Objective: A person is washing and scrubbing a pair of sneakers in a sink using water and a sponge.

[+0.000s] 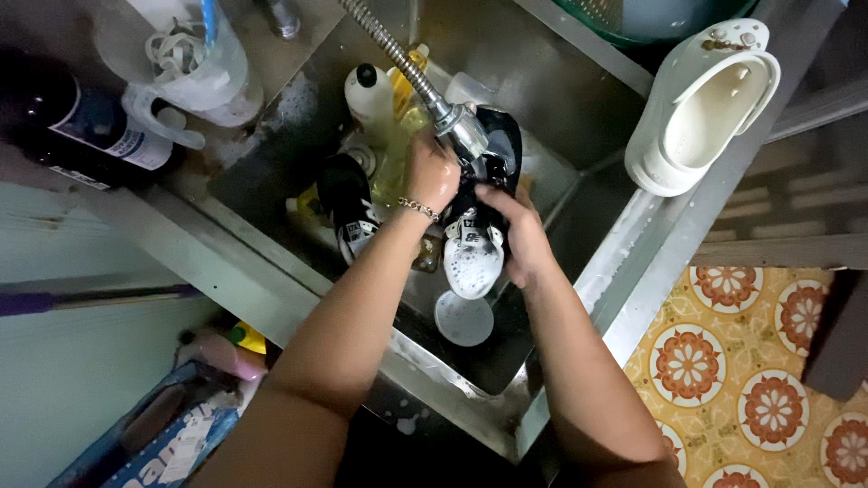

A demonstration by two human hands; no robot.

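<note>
Over a steel sink [597,271], my right hand [517,237] grips a black-and-white sneaker [476,253] whose white toe is covered in soap foam. My left hand [431,173], with a chain bracelet at the wrist, is closed around a metal spray head [463,131] on a flexible hose, held right at the shoe's opening. A second black-and-white sneaker [348,203] lies in the sink to the left of my left forearm.
A white clog [701,108] rests on the sink's right rim. A white bottle [369,90] and a yellow bottle [409,86] stand at the sink's back. A round white lid [464,318] lies in the basin. A dark bottle [72,122] and clear jug [194,68] sit at left.
</note>
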